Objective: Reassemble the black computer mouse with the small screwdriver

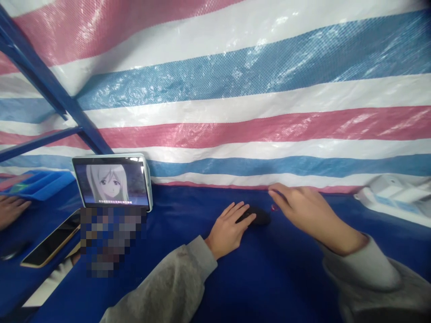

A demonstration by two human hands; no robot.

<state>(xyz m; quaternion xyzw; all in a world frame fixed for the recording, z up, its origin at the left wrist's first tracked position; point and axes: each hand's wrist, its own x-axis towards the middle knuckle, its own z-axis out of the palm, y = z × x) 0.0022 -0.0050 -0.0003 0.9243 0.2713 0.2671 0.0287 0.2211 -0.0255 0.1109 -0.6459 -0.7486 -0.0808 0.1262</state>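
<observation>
My left hand (pixel 230 228) lies palm down on the blue table, its fingers spread and resting on the near left end of a black object (pixel 261 216), perhaps a computer mouse. To the right of that object, my right hand (pixel 299 208) hovers over the table, thumb and index finger bent toward each other and apart at the tips, with nothing visible between them. A small red item (pixel 274 207) sits just beneath its fingers, close to the black object.
A tablet (pixel 112 183) showing a cartoon stands at left, a phone (pixel 52 237) before it. Further left are a blue tray (pixel 50 185) and another person's hand (pixel 12 210). White boxes (pixel 392 195) stand at right. Striped sheeting (pixel 235 134) hangs behind the table (pixel 262 278).
</observation>
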